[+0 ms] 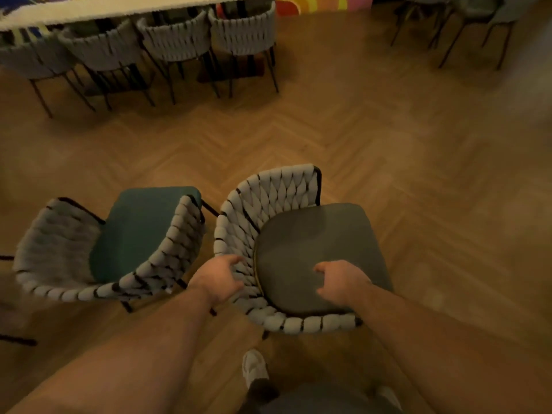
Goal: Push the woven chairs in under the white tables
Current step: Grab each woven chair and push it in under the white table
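The teal-seated chair [140, 234] is shown just left of the grey-seated chair [313, 252], both well apart from the white surface [119, 8]. If the grey-seated chair is swung unevenly, its woven back may be knocked against its neighbour. The woven rim is gripped by the curled fingers of the left hand [218, 279]. The right hand [340, 282] is held over the seat, fingers loosely bent; a grip cannot be confirmed.

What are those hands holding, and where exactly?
The left hand grips the grey-cushioned woven chair by its backrest's left side. The right hand lies curled on the seat cushion; whether it grips cannot be told.
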